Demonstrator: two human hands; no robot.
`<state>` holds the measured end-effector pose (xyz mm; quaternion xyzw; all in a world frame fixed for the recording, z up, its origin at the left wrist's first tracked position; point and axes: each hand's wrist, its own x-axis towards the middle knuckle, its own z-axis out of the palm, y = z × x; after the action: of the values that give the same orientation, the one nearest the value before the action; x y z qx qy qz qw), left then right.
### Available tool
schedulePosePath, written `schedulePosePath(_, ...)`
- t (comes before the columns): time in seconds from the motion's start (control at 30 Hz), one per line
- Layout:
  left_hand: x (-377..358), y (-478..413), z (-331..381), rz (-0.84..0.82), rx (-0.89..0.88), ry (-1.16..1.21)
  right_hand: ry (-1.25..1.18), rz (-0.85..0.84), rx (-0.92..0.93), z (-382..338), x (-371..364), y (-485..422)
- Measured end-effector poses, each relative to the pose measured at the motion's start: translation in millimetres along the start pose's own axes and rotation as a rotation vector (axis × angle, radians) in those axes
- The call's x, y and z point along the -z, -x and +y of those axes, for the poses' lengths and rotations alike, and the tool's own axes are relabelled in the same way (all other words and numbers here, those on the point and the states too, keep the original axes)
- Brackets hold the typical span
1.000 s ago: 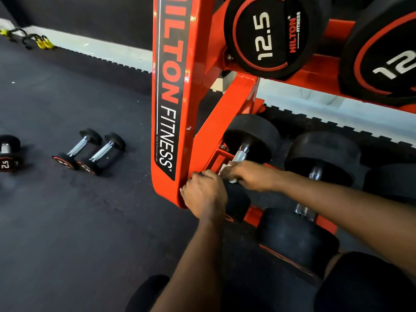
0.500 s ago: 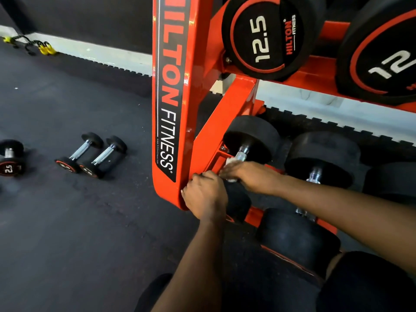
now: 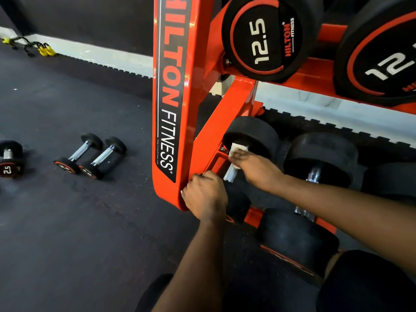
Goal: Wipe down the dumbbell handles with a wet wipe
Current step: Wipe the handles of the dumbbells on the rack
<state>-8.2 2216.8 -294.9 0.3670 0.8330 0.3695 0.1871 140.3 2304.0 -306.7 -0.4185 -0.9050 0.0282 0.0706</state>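
A black dumbbell lies on the bottom shelf of the orange rack (image 3: 173, 122), its far head (image 3: 254, 134) up and its knurled steel handle (image 3: 230, 174) partly bare. My right hand (image 3: 254, 167) presses a white wet wipe (image 3: 238, 147) around the upper end of that handle, close to the far head. My left hand (image 3: 206, 194) is closed over the dumbbell's near head, beside the rack's upright, hiding most of that head.
A second black dumbbell (image 3: 315, 176) lies to the right on the same shelf. Two 12.5 dumbbells (image 3: 261, 39) sit on the shelf above. Two small dumbbells (image 3: 90, 156) and another (image 3: 9, 158) lie on the dark floor at left. Yellow clips (image 3: 44, 50) lie by the wall.
My right hand has slid up the handle with the wipe toward the far head, baring the lower knurled part. My left hand has stayed on the near head.
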Motion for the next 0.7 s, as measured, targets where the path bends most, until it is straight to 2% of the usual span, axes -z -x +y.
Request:
schedulePosePath(0.1, 0, -1, -1, 0.001, 0.003, -0.004, -0.051, -0.068, 0.118, -2, -4, 9)
schedulePosePath(0.23, -1, 0, 0, 0.017, 0.002, -0.001, 0.01, 0.018, -0.078, 5, 4, 3)
schedulePosePath(0.37, 0, -1, 1, 0.006, 0.018, 0.0, -0.028, -0.056, -0.128, -20, -16, 8)
schedulePosePath(0.43, 1, 1, 2, -0.008, 0.021, 0.009, -0.16, 0.033, -0.301, -22, -19, 5)
schedulePosePath(0.53, 1, 1, 2, -0.015, 0.033, 0.012, -0.479, 0.261, -0.638, -45, -17, -5)
schedulePosePath(0.6, 1, 1, 2, -0.015, 0.027, 0.009, -0.664, 0.35, -0.834, -61, -20, -9)
schedulePosePath(0.7, 1, 1, 1, 0.007, 0.002, 0.019, -0.92, 0.464, -1.042, -66, -25, -19)
